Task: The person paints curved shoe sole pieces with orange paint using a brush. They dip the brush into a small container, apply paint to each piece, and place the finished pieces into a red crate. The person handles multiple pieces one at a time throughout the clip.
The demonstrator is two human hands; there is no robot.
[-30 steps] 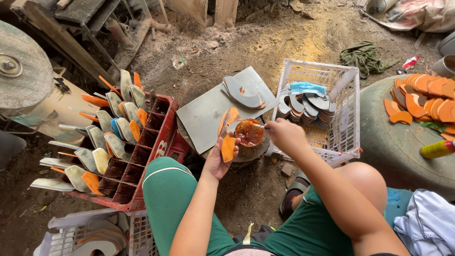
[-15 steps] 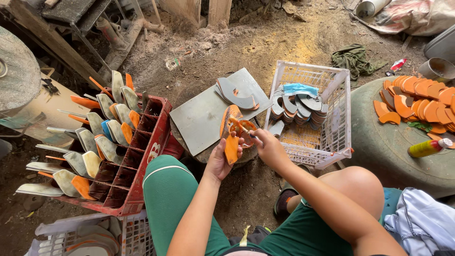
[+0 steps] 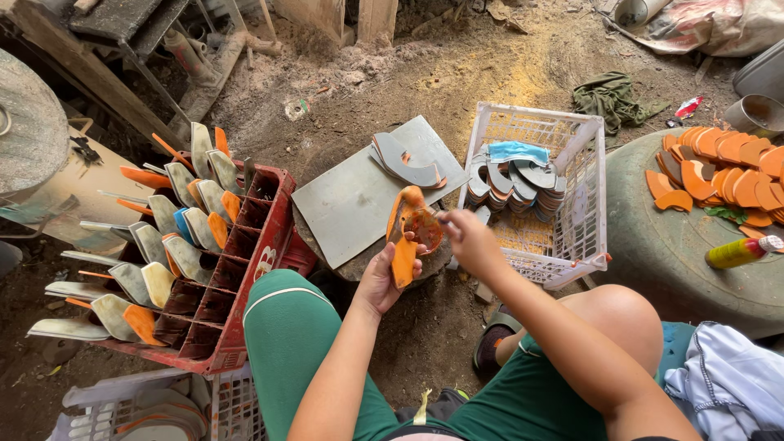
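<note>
Orange curved piece sat at frame centre, gripped by the left hand, fingers wrapped round its lower end. Right hand was pinched on a thin tool, too small to identify, its tip against the piece. Just behind: grey board with grey blades on it. White basket to the right, red crate lower left.
</note>
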